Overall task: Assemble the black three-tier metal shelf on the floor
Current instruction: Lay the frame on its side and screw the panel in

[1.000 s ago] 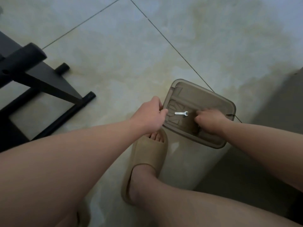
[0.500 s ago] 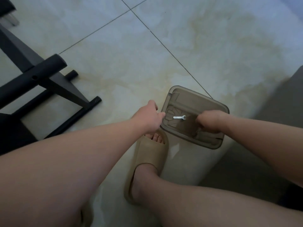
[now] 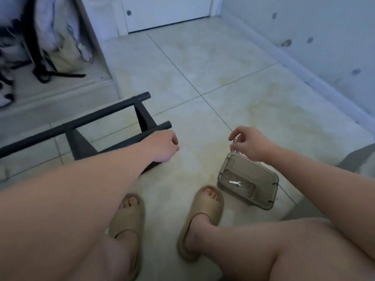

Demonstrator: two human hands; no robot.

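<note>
You're in a home, seemingly a hallway: glossy pale marble-patterned floor tiles (image 3: 203, 67), a white panel door (image 3: 166, 11), white skirting board (image 3: 304, 78), a cream fabric tote bag (image 3: 65, 55) (blurred, in a raised alcove), tan foam slide slippers (image 3: 200, 216) on your feet.

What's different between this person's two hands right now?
The left hand hangs by the black shelf frame; the right hand is above the brown box. The left hand's fingers are curled on nothing visible; the right hand pinches a small shiny piece. Both are bare.
</note>
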